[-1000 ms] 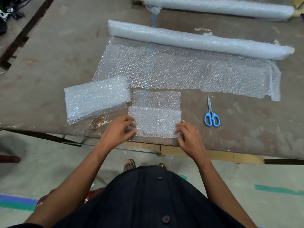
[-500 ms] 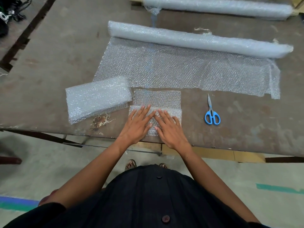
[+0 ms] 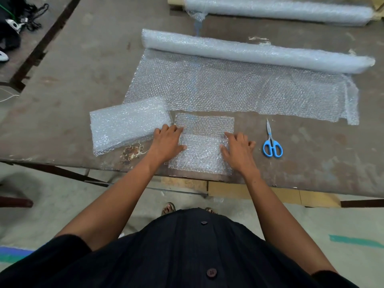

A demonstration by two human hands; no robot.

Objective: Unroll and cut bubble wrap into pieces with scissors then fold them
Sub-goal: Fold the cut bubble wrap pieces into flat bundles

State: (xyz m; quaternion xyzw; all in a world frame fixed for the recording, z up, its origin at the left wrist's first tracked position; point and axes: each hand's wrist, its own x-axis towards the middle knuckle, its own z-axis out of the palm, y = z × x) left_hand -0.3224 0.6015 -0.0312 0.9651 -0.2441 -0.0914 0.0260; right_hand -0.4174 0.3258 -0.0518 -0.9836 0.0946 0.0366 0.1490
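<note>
A cut piece of bubble wrap (image 3: 202, 150) lies at the table's near edge, its near half folded over onto the far half. My left hand (image 3: 167, 142) presses flat on its left side and my right hand (image 3: 236, 149) on its right side, fingers spread. A stack of folded pieces (image 3: 126, 123) sits just to the left. Blue-handled scissors (image 3: 271, 142) lie shut on the table to the right of my right hand. The bubble wrap roll (image 3: 249, 51) lies farther back with a long unrolled sheet (image 3: 239, 90) spread toward me.
A second bubble wrap roll (image 3: 280, 10) lies at the table's far edge. The brown worn table (image 3: 72, 69) has a rusty patch (image 3: 131, 151) near the stack. Dark gear and cables (image 3: 12, 28) lie on the floor at the far left.
My hands went from the fold's outer edges to its middle, side by side, and have now slid apart to its left and right sides, smoothing the fold flat.
</note>
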